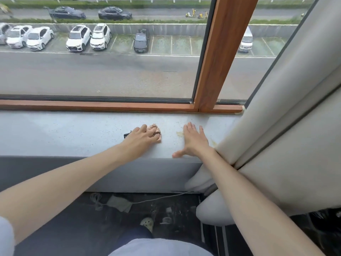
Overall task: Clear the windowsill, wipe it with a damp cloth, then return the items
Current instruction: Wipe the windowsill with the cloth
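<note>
The grey speckled windowsill (64, 133) runs across the middle of the view. My left hand (143, 137) presses down on a crumpled pink cloth (154, 128) with a dark patterned patch, near the sill's middle right. My right hand (193, 140) lies flat on the sill with its fingers spread and holds nothing. A yellowish stain (180, 133) sits just left of my right hand, and another stain (214, 144) is by the curtain. No other items stand on the sill.
A heavy beige curtain (276, 126) hangs at the right and touches the sill's end and my right forearm. A brown wooden window frame (219, 61) stands behind the sill. On the dark floor below lie a white cable (162, 197), a shoe (147, 222) and clutter.
</note>
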Available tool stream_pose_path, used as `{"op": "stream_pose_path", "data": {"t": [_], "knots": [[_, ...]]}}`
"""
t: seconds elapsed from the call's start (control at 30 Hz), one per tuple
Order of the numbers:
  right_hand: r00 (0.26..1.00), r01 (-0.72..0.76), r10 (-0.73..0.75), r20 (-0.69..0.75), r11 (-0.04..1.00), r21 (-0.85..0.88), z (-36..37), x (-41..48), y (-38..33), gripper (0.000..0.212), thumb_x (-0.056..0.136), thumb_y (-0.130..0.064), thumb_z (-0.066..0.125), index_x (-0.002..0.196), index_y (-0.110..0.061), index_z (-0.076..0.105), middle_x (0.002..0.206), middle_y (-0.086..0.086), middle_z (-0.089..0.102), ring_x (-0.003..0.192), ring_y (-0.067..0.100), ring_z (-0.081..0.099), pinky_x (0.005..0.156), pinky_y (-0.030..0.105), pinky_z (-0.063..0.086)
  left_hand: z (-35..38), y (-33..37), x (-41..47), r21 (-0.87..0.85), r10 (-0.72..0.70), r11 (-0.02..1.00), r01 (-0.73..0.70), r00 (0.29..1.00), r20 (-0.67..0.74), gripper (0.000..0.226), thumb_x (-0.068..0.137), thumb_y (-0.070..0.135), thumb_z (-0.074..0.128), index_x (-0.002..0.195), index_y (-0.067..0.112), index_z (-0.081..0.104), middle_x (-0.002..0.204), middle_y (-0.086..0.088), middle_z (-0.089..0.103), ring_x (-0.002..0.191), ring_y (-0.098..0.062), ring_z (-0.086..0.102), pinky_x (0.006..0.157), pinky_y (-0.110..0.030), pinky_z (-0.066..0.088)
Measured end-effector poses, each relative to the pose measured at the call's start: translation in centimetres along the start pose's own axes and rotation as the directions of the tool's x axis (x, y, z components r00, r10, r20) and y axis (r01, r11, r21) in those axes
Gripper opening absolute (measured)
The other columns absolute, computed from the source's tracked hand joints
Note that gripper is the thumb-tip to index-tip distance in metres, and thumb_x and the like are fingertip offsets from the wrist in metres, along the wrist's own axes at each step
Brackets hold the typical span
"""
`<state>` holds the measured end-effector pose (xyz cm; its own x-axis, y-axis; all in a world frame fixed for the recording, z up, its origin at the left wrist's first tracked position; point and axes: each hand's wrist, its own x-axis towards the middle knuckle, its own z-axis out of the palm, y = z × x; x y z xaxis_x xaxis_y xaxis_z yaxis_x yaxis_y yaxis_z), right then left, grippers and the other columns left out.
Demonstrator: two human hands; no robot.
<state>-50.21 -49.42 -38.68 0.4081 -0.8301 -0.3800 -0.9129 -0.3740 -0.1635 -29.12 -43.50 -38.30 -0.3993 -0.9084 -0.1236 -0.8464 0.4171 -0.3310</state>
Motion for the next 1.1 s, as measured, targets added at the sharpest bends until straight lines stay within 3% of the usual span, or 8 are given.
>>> {"op": "stream_pose_path", "data": {"t": [0.17,0.23,0.33,0.43,0.63,0.77,0.97,1.1], "knots": [[1.0,-0.018,0.018,0.006,0.999,0.028,-1.1,0.4,0.2,0.132,0.063,-0.067,0.071,0.151,-0.004,-0.005,0.159,0.012,-0.008,0.147,0.021,-0.01,0.116,0.042,-0.012,-2.2,-0.9,6.0,-0.041,-0.141,0.989,0.144,0.988,0.055,0.044,0.089,0.004,0.048,0.131,0.012,0.038,0.14,-0.007,0.037,0.119,-0.03,0.039,0.083,-0.035,0.039],[1.0,-0.017,0.016,0.006,0.999,0.038,-1.5,0.7,0.3,0.132,0.063,-0.067,0.072,0.151,-0.004,-0.004,0.159,0.012,-0.008,0.147,0.021,-0.01,0.115,0.041,-0.012,-2.3,-1.1,5.9,-0.05,-0.134,0.989,0.138,0.989,0.068,0.044,0.089,0.003,0.045,0.131,0.013,0.038,0.14,-0.006,0.037,0.116,-0.03,0.039,0.08,-0.034,0.038],[1.0,-0.003,0.004,-0.001,1.0,0.022,-1.7,1.3,-0.3,0.132,0.063,-0.067,0.072,0.151,-0.004,-0.003,0.159,0.013,-0.008,0.147,0.021,-0.009,0.116,0.042,-0.011,-0.5,-2.0,1.6,-0.067,0.025,0.997,-0.024,0.999,0.021,0.052,0.082,-0.001,0.05,0.131,0.017,0.041,0.138,-0.002,0.04,0.104,-0.028,0.043,0.069,-0.033,0.035],[1.0,-0.009,0.009,0.001,1.0,0.017,-1.5,1.7,-0.4,0.132,0.062,-0.068,0.071,0.151,-0.004,-0.003,0.16,0.013,-0.007,0.148,0.021,-0.008,0.117,0.043,-0.01,0.2,-3.0,1.2,-0.07,0.033,0.997,-0.034,0.999,-0.012,0.052,0.069,-0.004,0.063,0.114,0.021,0.052,0.122,0.003,0.052,0.089,-0.025,0.047,0.06,-0.031,0.032],[1.0,-0.01,0.01,0.011,0.998,0.055,-1.5,2.0,-0.2,0.132,0.062,-0.066,0.073,0.151,-0.005,-0.003,0.16,0.011,-0.008,0.147,0.021,-0.009,0.117,0.043,-0.01,-1.6,-2.2,6.8,-0.077,-0.108,0.991,0.112,0.993,0.056,0.036,0.092,0.005,0.042,0.127,0.015,0.043,0.135,-0.002,0.041,0.112,-0.029,0.04,0.073,-0.032,0.029],[1.0,-0.014,0.013,0.013,0.999,0.05,-1.4,1.8,0.9,0.132,0.063,-0.065,0.073,0.151,-0.005,-0.004,0.16,0.011,-0.008,0.147,0.021,-0.01,0.117,0.043,-0.009,-1.1,-1.7,2.7,-0.066,0.003,0.998,0.0,0.999,0.034,0.037,0.089,-0.001,0.041,0.121,0.018,0.043,0.13,0.002,0.043,0.104,-0.027,0.041,0.069,-0.032,0.029],[1.0,-0.026,0.025,0.012,0.996,0.081,-0.7,1.3,1.7,0.132,0.063,-0.064,0.074,0.152,-0.006,-0.005,0.16,0.01,-0.01,0.147,0.019,-0.011,0.117,0.043,-0.01,-1.3,-1.2,7.8,-0.09,-0.175,0.979,0.181,0.982,0.067,0.027,0.094,0.006,0.04,0.117,0.016,0.05,0.128,-0.005,0.047,0.111,-0.027,0.042,0.077,-0.033,0.032],[1.0,-0.024,0.023,0.018,0.997,0.077,-0.6,1.4,1.4,0.132,0.063,-0.064,0.074,0.152,-0.006,-0.005,0.159,0.01,-0.01,0.147,0.018,-0.011,0.117,0.042,-0.01,-0.9,-0.6,7.1,-0.09,-0.101,0.99,0.104,0.994,0.041,0.031,0.095,0.006,0.036,0.123,0.015,0.047,0.131,-0.006,0.044,0.109,-0.029,0.043,0.076,-0.035,0.036]]}}
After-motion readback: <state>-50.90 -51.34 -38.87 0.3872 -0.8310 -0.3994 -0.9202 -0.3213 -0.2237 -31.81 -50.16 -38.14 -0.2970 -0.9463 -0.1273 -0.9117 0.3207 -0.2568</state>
